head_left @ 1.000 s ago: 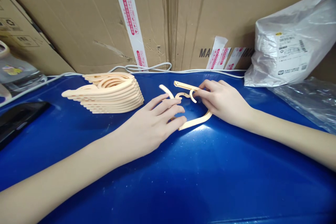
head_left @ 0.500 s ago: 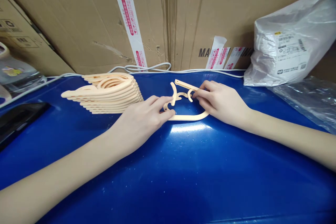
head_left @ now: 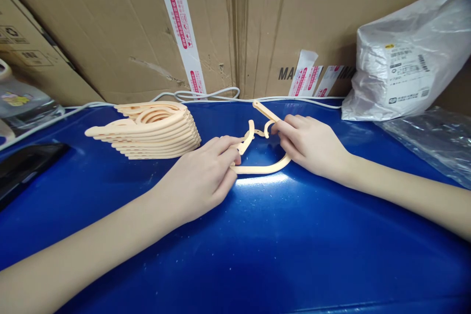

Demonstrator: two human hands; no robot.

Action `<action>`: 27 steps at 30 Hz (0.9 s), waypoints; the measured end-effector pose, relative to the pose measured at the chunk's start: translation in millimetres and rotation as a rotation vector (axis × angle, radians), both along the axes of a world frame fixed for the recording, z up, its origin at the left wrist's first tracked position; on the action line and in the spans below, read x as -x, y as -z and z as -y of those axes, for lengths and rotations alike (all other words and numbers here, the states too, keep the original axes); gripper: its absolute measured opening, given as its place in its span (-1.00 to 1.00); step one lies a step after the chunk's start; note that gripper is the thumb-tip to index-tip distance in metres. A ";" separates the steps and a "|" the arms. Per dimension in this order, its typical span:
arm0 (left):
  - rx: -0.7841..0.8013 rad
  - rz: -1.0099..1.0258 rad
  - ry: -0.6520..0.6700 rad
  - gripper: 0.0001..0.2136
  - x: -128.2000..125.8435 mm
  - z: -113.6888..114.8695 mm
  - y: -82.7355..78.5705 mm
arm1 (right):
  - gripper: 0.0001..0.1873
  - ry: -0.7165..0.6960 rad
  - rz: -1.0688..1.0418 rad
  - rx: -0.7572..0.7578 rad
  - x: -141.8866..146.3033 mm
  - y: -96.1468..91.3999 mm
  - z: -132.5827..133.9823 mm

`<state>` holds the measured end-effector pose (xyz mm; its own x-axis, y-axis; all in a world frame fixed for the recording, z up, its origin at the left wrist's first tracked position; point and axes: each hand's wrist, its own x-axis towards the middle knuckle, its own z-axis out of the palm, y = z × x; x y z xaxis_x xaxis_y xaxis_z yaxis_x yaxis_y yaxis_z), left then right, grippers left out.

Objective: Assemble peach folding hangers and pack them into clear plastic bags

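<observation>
Between my hands is a cream plastic folding hanger, its curved bar low over the blue tabletop and its jointed pieces above. My left hand pinches the hanger's left side, where a short curved piece sticks up past the fingertips. My right hand has its fingers closed round the right side, with a straight arm pointing up and left from them. The fingers hide parts of the joints. Left of my left hand lies a neat stack of folded cream hangers, untouched.
Cardboard boxes line the back, with a white cable along their foot. A white plastic parcel and clear plastic film are at the right. A black phone-like object and a transparent container are at the left.
My left fingers have shifted their hold on the hanger, and its short curved piece now leans further right. The straight arm at my right hand has tilted more upright. The stack has not moved.
</observation>
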<state>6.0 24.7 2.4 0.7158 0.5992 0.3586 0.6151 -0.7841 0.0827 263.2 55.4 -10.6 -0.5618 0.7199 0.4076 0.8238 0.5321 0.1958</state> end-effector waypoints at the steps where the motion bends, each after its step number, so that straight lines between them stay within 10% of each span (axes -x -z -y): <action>1: -0.007 0.004 -0.005 -0.80 -0.8 0.4 0.0 | -0.72 -0.002 -0.001 0.000 0.2 -0.1 0.1; 27: -0.180 -0.094 0.122 -0.82 -3.0 -1.5 7.5 | -0.84 -0.092 -0.126 0.073 3.6 4.4 0.4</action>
